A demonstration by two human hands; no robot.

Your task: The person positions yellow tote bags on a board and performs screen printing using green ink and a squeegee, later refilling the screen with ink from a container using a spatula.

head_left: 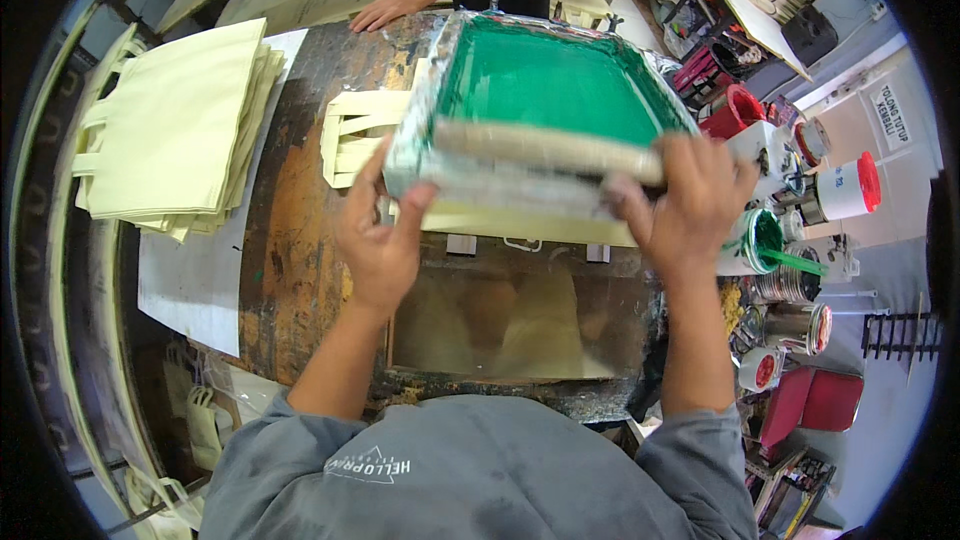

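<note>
A screen printing frame (405,152) with a green mesh area sits before me, its near edge raised off the table. My left hand (380,240) is closed around its near left corner, thumb on the near side. Across the near part of the frame lies a squeegee (540,148) with a pale wooden handle, blurred by motion. My right hand (695,200) grips the squeegee's right end; its thumb is by the frame's near edge. Beneath the frame is a cream tote bag (370,130), its handles sticking out at the left and most of its body hidden.
A stack of cream tote bags (175,120) lies at the left. Another person's hand (388,10) rests on the table's far edge. At the right stand an open tub of green ink (765,235), a red container (735,112) and several cans. A glossy panel (520,320) is nearest me.
</note>
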